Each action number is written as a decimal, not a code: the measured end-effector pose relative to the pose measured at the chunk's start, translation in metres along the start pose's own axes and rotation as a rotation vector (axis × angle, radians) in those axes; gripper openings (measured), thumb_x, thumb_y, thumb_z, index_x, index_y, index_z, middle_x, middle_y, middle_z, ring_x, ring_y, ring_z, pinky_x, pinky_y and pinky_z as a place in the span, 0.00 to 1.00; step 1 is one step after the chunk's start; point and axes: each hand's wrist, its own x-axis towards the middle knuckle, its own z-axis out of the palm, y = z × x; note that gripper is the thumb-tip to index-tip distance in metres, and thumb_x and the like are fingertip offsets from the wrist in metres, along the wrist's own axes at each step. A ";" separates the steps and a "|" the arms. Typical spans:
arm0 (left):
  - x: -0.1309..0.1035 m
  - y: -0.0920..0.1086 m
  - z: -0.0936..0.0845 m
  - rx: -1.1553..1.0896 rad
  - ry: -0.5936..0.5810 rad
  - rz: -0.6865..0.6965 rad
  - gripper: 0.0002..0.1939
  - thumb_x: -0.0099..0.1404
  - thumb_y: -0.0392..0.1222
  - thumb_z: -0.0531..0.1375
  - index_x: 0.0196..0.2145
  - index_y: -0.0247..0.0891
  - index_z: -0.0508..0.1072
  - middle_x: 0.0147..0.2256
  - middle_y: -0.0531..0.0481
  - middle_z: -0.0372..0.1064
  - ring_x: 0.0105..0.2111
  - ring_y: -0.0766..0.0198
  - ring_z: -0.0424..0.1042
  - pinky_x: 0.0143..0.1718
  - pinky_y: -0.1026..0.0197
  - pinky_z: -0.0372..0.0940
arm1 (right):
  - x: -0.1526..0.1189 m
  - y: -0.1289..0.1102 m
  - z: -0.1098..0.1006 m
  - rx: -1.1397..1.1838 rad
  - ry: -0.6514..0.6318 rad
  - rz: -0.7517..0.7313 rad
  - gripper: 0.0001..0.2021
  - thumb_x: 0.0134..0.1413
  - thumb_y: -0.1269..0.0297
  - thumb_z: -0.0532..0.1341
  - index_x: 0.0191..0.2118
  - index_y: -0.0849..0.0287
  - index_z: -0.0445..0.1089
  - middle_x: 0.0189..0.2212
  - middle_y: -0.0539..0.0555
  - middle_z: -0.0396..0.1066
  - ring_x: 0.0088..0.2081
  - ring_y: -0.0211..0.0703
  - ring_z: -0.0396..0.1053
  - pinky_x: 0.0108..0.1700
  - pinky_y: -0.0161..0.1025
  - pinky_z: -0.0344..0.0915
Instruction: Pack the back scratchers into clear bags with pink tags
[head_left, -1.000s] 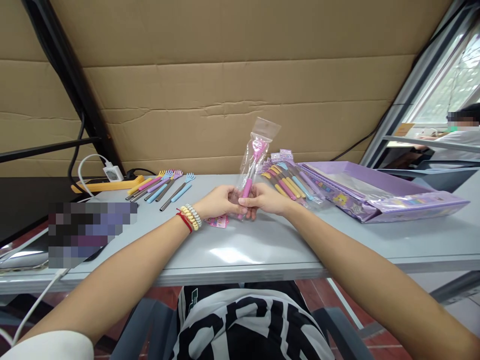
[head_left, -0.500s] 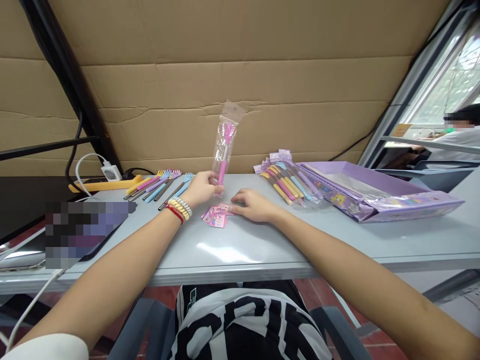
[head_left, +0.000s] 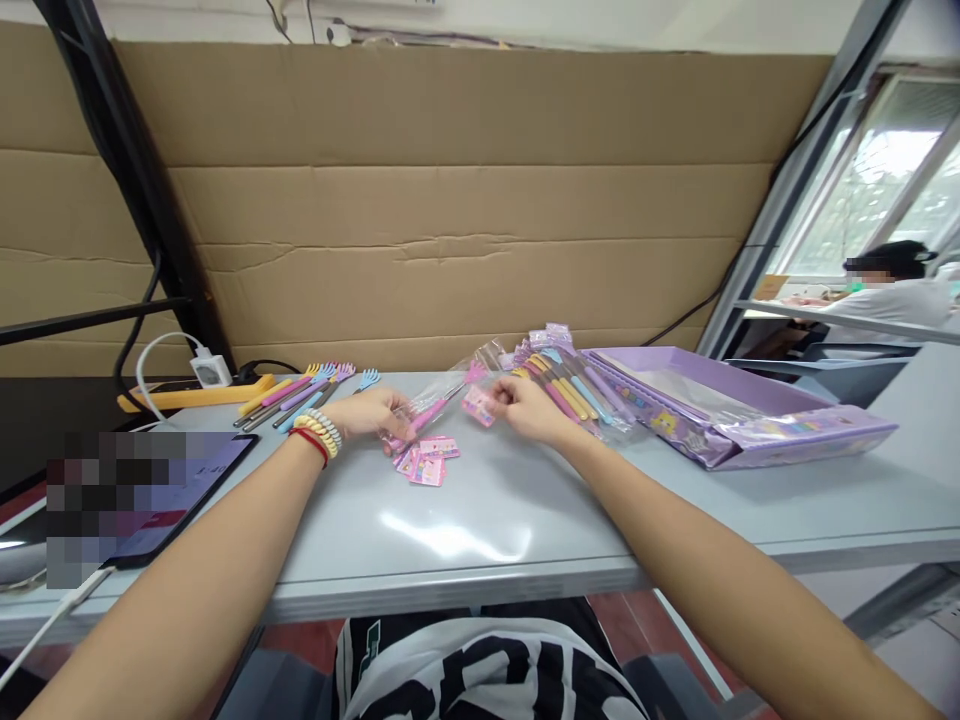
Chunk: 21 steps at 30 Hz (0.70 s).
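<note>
My left hand (head_left: 381, 416) grips a clear plastic bag that holds a pink fork (head_left: 433, 408), tilted with its tines toward the upper right. Between the fingertips of my right hand (head_left: 525, 408) is a small pink printed card (head_left: 478, 405), raised off the table beside the bag's upper end. Several more pink cards (head_left: 427, 468) lie in a loose pile below my left hand. To the left of that hand, several loose forks (head_left: 300, 395) with coloured handles rest side by side. Bagged forks (head_left: 577, 385) with purple card tops are stacked just beyond my right hand.
A purple tray-like box (head_left: 720, 445) stands on the grey table (head_left: 525, 540) at the right. On the left are a tablet (head_left: 187, 500), a white charger (head_left: 211, 370) with cables and a yellow bar (head_left: 187, 399). A cardboard panel (head_left: 465, 200) closes the back. Another person sits at far right.
My left hand has lowered the bagged fork from nearly upright to a slant. My right hand has picked up one pink card from the pile. The camera view has tilted upward.
</note>
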 end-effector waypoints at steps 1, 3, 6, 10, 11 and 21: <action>0.000 -0.002 -0.001 -0.008 -0.043 -0.001 0.15 0.45 0.46 0.68 0.25 0.33 0.70 0.18 0.53 0.67 0.19 0.67 0.66 0.22 0.64 0.61 | 0.002 0.004 -0.006 -0.046 0.099 0.006 0.07 0.51 0.65 0.56 0.33 0.61 0.69 0.22 0.49 0.66 0.24 0.36 0.60 0.26 0.33 0.53; 0.002 -0.006 -0.003 -0.029 -0.112 0.000 0.15 0.45 0.46 0.68 0.25 0.34 0.71 0.19 0.53 0.67 0.19 0.67 0.65 0.22 0.65 0.60 | 0.004 0.012 -0.016 -0.146 0.271 0.027 0.10 0.52 0.69 0.54 0.39 0.62 0.69 0.27 0.53 0.69 0.28 0.39 0.63 0.30 0.34 0.54; 0.006 -0.011 -0.004 -0.036 -0.150 -0.011 0.14 0.45 0.45 0.68 0.23 0.34 0.70 0.20 0.53 0.67 0.19 0.69 0.64 0.21 0.66 0.58 | 0.006 0.019 -0.023 -0.259 0.383 0.103 0.10 0.51 0.71 0.54 0.40 0.62 0.68 0.33 0.56 0.72 0.32 0.41 0.65 0.33 0.35 0.55; 0.009 -0.013 -0.005 -0.035 -0.165 -0.037 0.14 0.45 0.45 0.68 0.25 0.34 0.71 0.21 0.52 0.68 0.21 0.68 0.65 0.21 0.67 0.58 | 0.005 0.019 -0.018 -0.357 0.321 0.161 0.02 0.48 0.68 0.56 0.30 0.59 0.66 0.27 0.54 0.71 0.28 0.41 0.65 0.29 0.34 0.53; 0.009 -0.013 -0.005 -0.037 -0.170 -0.037 0.15 0.45 0.45 0.69 0.24 0.34 0.70 0.21 0.52 0.67 0.20 0.68 0.64 0.21 0.67 0.59 | 0.004 0.017 -0.016 -0.392 0.302 0.158 0.02 0.48 0.67 0.57 0.28 0.59 0.65 0.26 0.54 0.71 0.28 0.41 0.65 0.29 0.35 0.53; 0.007 -0.006 -0.002 0.065 -0.122 -0.036 0.17 0.44 0.46 0.69 0.29 0.33 0.72 0.24 0.51 0.69 0.22 0.67 0.66 0.22 0.65 0.63 | 0.006 0.020 -0.009 -0.676 0.330 0.043 0.05 0.49 0.68 0.54 0.25 0.59 0.63 0.33 0.59 0.70 0.32 0.43 0.65 0.31 0.37 0.52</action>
